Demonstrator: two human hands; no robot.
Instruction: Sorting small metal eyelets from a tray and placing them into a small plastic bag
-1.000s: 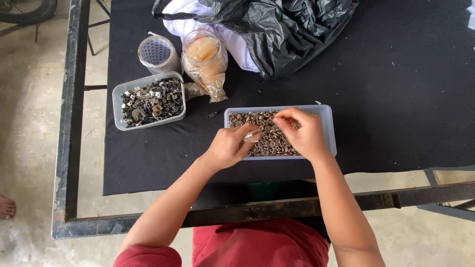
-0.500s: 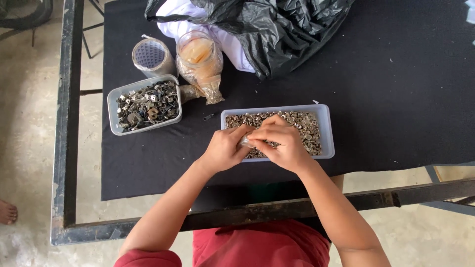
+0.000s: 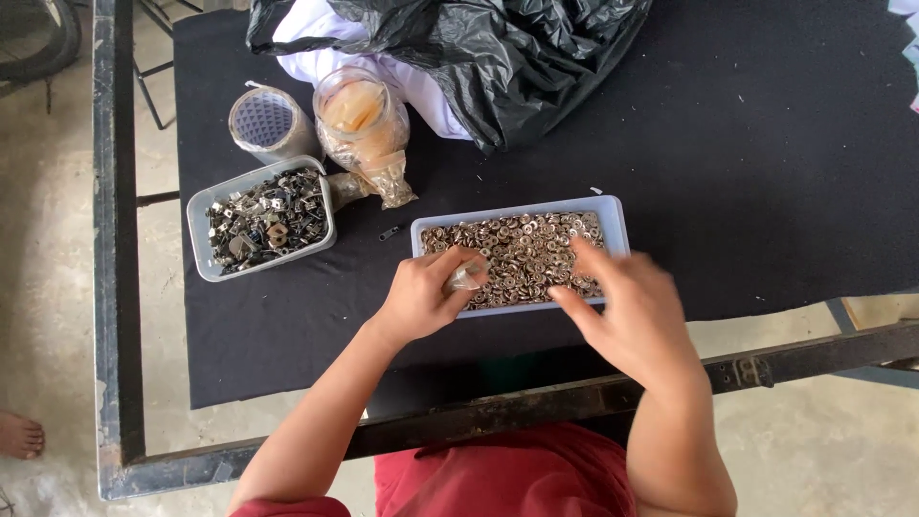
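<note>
A clear rectangular tray (image 3: 613, 213) full of several small round metal washers lies on the black cloth in front of me. My left hand (image 3: 426, 295) rests at the tray's left front corner, fingers closed on a small clear plastic bag (image 3: 467, 278). My right hand (image 3: 632, 306) hovers blurred over the tray's right front edge, fingers spread, with nothing seen in it.
A second clear tray (image 3: 199, 215) of dark metal clips stands to the left. Behind it sit a roll of tape (image 3: 263, 123) and a clear jar (image 3: 362, 120) with packets. A black plastic bag (image 3: 498, 57) lies over white cloth at the back. The metal table frame (image 3: 115, 239) borders the cloth (image 3: 766, 172).
My right hand has left my left hand and moved right, opening over the tray's right part. My left hand keeps the small bag at the tray's left corner.
</note>
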